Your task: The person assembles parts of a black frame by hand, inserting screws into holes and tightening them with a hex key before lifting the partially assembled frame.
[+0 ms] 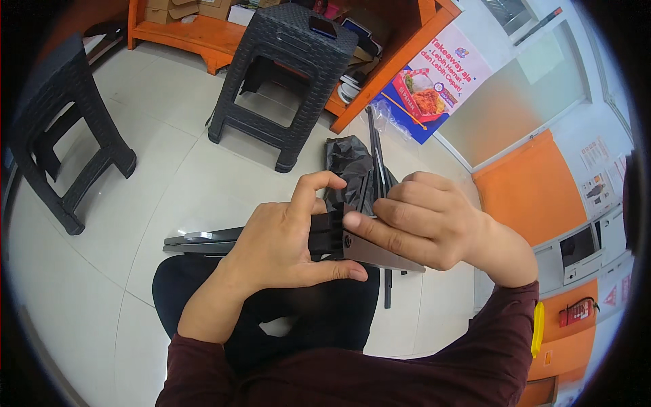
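Note:
My left hand (271, 237) wraps around a black boxy part (327, 234) above my lap, its thumb below and its forefinger arched over the far side. Dark long bars (203, 242) run out to the left beneath that hand. Against the part's right end lies a flat grey metal plate (376, 254) with a round fitting. Over the plate is my right hand (427, 217), closed, with one digit stretched so its tip touches the corner of the black part. Its other fingers are curled, and whatever sits between them is hidden.
Beyond my hands a black plastic bag (349, 166) and thin dark rods (377, 149) lie on the tiled floor (156, 176). A black stool (288, 74) with a phone on top stands ahead, another stool (68, 129) at left. Behind is an orange shelf (180, 44).

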Action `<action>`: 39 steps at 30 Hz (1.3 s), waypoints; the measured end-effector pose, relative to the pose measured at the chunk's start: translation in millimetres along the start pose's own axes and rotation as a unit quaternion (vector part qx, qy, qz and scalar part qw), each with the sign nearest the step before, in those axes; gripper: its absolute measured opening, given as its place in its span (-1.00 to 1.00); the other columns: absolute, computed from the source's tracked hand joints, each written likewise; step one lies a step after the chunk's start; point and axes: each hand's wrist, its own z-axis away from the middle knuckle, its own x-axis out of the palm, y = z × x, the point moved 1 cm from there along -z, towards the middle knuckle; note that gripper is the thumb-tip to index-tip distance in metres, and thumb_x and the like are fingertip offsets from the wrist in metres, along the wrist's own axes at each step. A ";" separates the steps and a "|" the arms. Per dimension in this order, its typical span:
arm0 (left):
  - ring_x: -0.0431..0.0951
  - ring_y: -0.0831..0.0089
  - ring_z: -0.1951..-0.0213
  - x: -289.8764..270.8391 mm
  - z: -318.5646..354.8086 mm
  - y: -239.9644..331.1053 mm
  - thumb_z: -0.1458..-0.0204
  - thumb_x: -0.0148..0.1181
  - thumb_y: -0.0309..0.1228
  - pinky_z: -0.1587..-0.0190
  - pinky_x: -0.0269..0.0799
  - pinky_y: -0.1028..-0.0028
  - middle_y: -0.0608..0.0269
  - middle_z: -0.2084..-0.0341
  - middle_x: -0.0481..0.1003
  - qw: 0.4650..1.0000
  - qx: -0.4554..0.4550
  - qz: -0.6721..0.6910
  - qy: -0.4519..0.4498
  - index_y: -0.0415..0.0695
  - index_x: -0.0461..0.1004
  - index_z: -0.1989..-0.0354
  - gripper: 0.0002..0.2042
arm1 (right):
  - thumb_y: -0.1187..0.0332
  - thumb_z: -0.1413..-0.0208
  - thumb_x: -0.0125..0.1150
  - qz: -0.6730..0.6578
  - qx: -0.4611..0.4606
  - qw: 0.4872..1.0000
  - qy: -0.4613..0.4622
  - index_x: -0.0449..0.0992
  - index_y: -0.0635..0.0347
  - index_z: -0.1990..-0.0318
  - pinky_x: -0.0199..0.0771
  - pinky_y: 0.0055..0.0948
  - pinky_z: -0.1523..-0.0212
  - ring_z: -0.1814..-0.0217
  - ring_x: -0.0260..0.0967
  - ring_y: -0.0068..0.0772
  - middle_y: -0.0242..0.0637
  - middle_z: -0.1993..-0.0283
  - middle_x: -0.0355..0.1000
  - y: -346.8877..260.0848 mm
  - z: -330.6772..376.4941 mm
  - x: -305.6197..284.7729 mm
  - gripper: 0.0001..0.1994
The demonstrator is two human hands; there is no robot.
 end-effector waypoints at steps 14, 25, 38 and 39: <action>0.67 -0.11 0.39 -6.4 2.3 -9.2 0.34 0.51 0.37 0.31 0.52 0.29 -0.09 0.44 0.62 0.999 -0.006 0.023 0.034 -0.04 0.13 -0.25 0.07 | 0.47 0.09 0.49 -0.058 0.070 0.994 0.061 0.56 0.40 0.19 0.46 -0.42 0.48 0.42 0.49 -0.30 -0.12 0.29 0.54 5.6 17.3 12.3 -0.69; 0.67 -0.07 0.43 -3.7 5.3 -5.7 0.33 0.51 0.36 0.34 0.53 0.30 -0.11 0.41 0.62 1.000 0.014 -0.001 0.020 -0.06 0.13 -0.26 0.07 | 0.23 0.08 0.38 0.051 0.010 0.997 -0.051 0.38 0.08 0.46 0.23 -0.45 0.51 0.47 0.23 -0.43 -0.43 0.50 0.17 11.1 -2.6 -3.2 -0.74; 0.69 -0.18 0.31 -7.1 8.6 -4.2 0.32 0.50 0.36 0.26 0.58 0.24 -0.25 0.34 0.62 1.000 -0.006 0.016 0.009 -0.05 0.13 -0.26 0.06 | 0.41 -0.15 0.30 -0.178 0.227 0.956 -0.047 0.34 0.16 0.48 0.25 -0.21 0.63 0.68 0.28 -0.10 -0.25 0.69 0.20 -3.9 0.5 7.4 -0.76; 0.68 -0.16 0.33 -6.4 9.0 -5.5 0.32 0.50 0.36 0.27 0.57 0.25 -0.24 0.35 0.62 1.000 0.004 0.011 0.017 -0.05 0.13 -0.26 0.07 | 0.42 -0.16 0.28 -0.189 0.251 0.948 -0.051 0.33 0.16 0.48 0.25 -0.20 0.63 0.68 0.28 -0.08 -0.24 0.70 0.20 -6.3 -0.9 6.4 -0.76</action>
